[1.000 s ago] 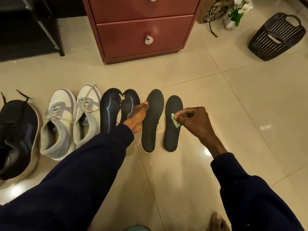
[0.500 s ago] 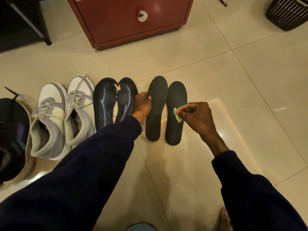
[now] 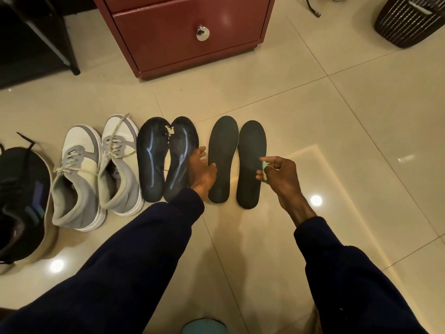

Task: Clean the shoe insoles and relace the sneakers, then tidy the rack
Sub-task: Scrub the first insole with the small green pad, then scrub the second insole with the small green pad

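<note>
Head view: two plain dark insoles lie side by side on the tiled floor, the left insole and the right insole, with a blue-marked pair just left of them, then white-grey sneakers and a black shoe at the left edge. The left hand lies beside the left insole, fingers bent onto its left edge, though whether they grip it I cannot tell, while the right hand pinches a small green wipe over the middle of the right insole. Beyond stand a red-brown drawer cabinet and, far right, a dark slatted basket.
</note>
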Tool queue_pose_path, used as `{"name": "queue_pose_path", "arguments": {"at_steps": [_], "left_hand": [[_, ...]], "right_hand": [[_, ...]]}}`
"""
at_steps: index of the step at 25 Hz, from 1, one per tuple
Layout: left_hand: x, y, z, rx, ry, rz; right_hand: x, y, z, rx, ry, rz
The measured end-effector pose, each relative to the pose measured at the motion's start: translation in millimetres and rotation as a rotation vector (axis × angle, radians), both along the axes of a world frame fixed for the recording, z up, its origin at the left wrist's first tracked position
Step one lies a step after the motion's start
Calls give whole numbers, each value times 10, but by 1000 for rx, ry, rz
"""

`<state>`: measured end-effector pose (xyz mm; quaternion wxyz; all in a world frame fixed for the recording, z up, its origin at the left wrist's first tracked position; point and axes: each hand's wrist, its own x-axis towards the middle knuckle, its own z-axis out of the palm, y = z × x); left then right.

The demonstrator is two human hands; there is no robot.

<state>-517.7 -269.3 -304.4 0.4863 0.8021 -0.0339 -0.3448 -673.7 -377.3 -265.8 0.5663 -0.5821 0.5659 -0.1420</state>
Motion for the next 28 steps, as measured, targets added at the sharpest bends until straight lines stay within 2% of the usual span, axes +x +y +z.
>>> {"name": "queue_pose_path", "arguments": {"at_steps": [6,9,13,16,19,22,25,28], "left_hand": [[-162,137,-142,224,-101,-115],[-228,181,-228,244,-158,-140],[-276,168,-332,164,-18,-4],[-213,186,-387,132,75,52],[-104,231,-423,44,196,91],[-72,283,-310,9,279,111],[-61,381,-18,-6,328,150],[35,537,560,-26,343,210]], "right_hand": [[-51,54,-191,-21,162,-14],[-53,166,-265,4,239,-45],[-48,352,-505,-141,410,-39],[-7,427,-649,-250,463,-41],[-7,404,-733,-246,427,-73],[-9,292,-592,-147,317,-168],[25,252,-213,-37,205,-235],[125,219,378,27,152,-241]]}}
